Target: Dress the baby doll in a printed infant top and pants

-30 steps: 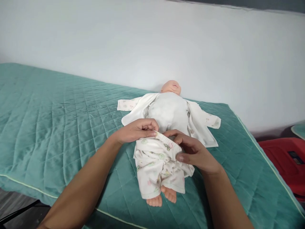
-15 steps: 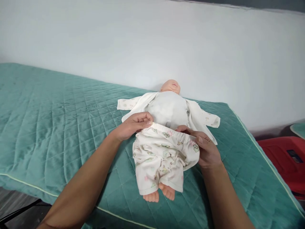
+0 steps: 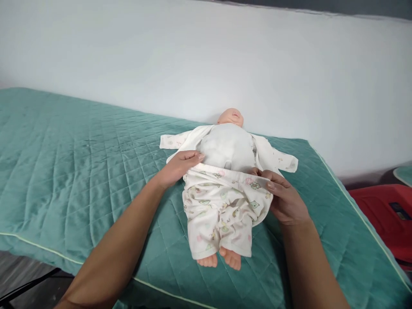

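A baby doll (image 3: 228, 146) lies on its back on a green quilted mattress (image 3: 80, 167), head toward the wall. An open white jacket (image 3: 272, 156) is spread out under its arms. Printed white trousers (image 3: 222, 210) cover its legs, and both bare feet (image 3: 222, 259) stick out below. My left hand (image 3: 178, 167) pinches the waistband at the doll's left-hand side of the picture. My right hand (image 3: 285, 199) grips the waistband on the other side. The waistband is stretched wide across the doll's belly.
A pale wall (image 3: 206, 64) runs right behind the doll's head. A red object (image 3: 383, 214) sits low to the right of the mattress. The mattress's near edge (image 3: 32, 244) drops to a dark floor at the lower left.
Both hands have pulled the waistband up from the doll's hips to its belly and spread it wider. My right hand moved out to the right.
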Tool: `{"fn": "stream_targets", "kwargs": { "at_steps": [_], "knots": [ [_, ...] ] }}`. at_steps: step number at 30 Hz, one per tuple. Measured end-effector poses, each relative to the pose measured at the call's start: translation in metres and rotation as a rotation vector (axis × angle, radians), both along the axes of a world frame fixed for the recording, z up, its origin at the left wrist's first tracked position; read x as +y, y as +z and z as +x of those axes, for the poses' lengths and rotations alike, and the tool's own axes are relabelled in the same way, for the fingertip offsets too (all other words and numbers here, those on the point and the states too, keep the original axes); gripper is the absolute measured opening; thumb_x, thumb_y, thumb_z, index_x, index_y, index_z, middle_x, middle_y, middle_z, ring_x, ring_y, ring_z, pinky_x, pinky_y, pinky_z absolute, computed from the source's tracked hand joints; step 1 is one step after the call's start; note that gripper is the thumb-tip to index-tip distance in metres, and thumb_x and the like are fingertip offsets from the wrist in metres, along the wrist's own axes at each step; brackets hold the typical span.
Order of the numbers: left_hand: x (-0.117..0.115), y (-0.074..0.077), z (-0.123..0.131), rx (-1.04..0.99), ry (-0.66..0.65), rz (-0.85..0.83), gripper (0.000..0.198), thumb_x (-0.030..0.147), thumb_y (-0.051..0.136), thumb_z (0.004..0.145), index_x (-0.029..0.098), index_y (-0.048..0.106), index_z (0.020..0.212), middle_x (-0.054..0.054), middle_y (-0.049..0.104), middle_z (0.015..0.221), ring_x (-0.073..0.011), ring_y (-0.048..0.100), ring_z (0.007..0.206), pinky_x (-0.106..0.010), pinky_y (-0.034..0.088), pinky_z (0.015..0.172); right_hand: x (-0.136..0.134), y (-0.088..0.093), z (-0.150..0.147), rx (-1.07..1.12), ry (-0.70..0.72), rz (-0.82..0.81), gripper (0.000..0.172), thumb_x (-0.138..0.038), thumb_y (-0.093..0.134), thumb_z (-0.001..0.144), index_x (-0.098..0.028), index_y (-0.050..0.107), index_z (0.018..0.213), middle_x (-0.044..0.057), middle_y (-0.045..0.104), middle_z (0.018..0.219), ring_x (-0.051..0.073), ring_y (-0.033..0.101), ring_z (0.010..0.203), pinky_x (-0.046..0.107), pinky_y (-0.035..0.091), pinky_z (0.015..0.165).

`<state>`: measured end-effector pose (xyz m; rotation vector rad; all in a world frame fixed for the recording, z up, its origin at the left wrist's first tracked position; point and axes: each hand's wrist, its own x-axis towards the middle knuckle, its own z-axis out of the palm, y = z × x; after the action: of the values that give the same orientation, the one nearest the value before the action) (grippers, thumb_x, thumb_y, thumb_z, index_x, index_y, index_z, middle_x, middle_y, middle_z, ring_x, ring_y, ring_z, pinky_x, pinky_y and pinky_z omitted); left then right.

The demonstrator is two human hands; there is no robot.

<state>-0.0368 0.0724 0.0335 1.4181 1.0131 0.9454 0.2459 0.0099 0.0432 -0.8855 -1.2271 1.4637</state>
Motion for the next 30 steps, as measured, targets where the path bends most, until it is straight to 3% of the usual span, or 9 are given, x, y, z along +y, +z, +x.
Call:
{"fn": "stream_targets", "kwargs": {
  "at_steps": [4,8,10,12,14,17,25,30],
  "knots": [
    [-0.003,0.001,0.004,0.208,-0.069,0.113,0.052,0.059,0.059,0.088,0.019,0.038,0.062,0.005,0.032,0.059,-0.0087,0.030,0.054,-0.024,0.022,0.052,-0.001,-0.005,-0.006,-0.142,0.028,-0.002,0.029,-0.041,0.078,0.081,-0.020,0.062,0.069,0.000,0.057,0.077,0.014,0.050,0.070,0.026,0.040,0.062],
    [-0.011,0.010,0.013,0.351,-0.088,0.468,0.037,0.048,0.065,0.089,0.017,0.060,0.070,0.001,0.056,0.071,-0.0134,0.050,0.071,-0.027,0.037,0.068,-0.002,-0.008,-0.011,-0.301,0.004,0.069,0.028,-0.043,0.079,0.082,-0.020,0.067,0.073,0.000,0.056,0.071,0.013,0.048,0.068,0.026,0.038,0.062],
    [-0.016,0.016,0.018,0.371,-0.171,0.607,0.029,0.046,0.069,0.087,0.018,0.068,0.081,-0.001,0.065,0.082,-0.0168,0.054,0.086,-0.029,0.039,0.080,-0.001,-0.008,-0.013,-0.319,-0.007,0.088,0.030,-0.046,0.078,0.081,-0.020,0.067,0.073,0.000,0.057,0.071,0.013,0.048,0.067,0.025,0.037,0.061],
    [-0.020,0.020,0.020,0.392,-0.274,0.644,0.028,0.047,0.073,0.084,0.019,0.070,0.085,-0.001,0.066,0.083,-0.0184,0.053,0.091,-0.030,0.039,0.082,-0.001,-0.008,-0.015,-0.336,-0.020,0.103,0.031,-0.047,0.078,0.082,-0.019,0.067,0.072,0.000,0.056,0.069,0.012,0.046,0.066,0.025,0.036,0.060],
    [-0.021,0.023,0.021,0.393,-0.338,0.594,0.029,0.047,0.072,0.085,0.019,0.069,0.082,-0.001,0.064,0.080,-0.0180,0.053,0.089,-0.029,0.039,0.080,-0.001,-0.008,-0.018,-0.354,-0.028,0.107,0.032,-0.048,0.078,0.082,-0.019,0.067,0.072,0.000,0.056,0.069,0.012,0.046,0.066,0.025,0.035,0.060],
    [-0.020,0.020,0.018,0.280,-0.324,0.420,0.030,0.045,0.063,0.092,0.018,0.067,0.081,0.000,0.064,0.079,-0.0148,0.056,0.079,-0.027,0.040,0.074,-0.002,-0.008,-0.019,-0.366,-0.023,0.087,0.034,-0.049,0.077,0.082,-0.019,0.066,0.073,0.000,0.055,0.070,0.012,0.046,0.066,0.025,0.035,0.060],
    [-0.010,-0.003,0.018,-0.091,0.064,0.119,0.036,0.051,0.074,0.080,0.016,0.063,0.078,0.003,0.057,0.070,-0.0102,0.049,0.064,-0.022,0.037,0.059,-0.002,0.001,-0.014,-0.431,0.031,0.051,0.038,-0.049,0.074,0.085,-0.018,0.055,0.073,-0.004,0.041,0.067,0.009,0.034,0.062,0.025,0.026,0.055],
    [-0.005,-0.008,0.018,-0.232,0.136,-0.004,0.035,0.046,0.077,0.076,0.016,0.059,0.073,0.004,0.053,0.064,-0.0083,0.045,0.056,-0.020,0.035,0.053,0.000,0.005,0.001,-0.547,0.135,0.009,0.043,-0.051,0.067,0.090,-0.018,0.051,0.068,-0.003,0.036,0.066,0.010,0.031,0.062,0.026,0.022,0.054]
  ]
}}
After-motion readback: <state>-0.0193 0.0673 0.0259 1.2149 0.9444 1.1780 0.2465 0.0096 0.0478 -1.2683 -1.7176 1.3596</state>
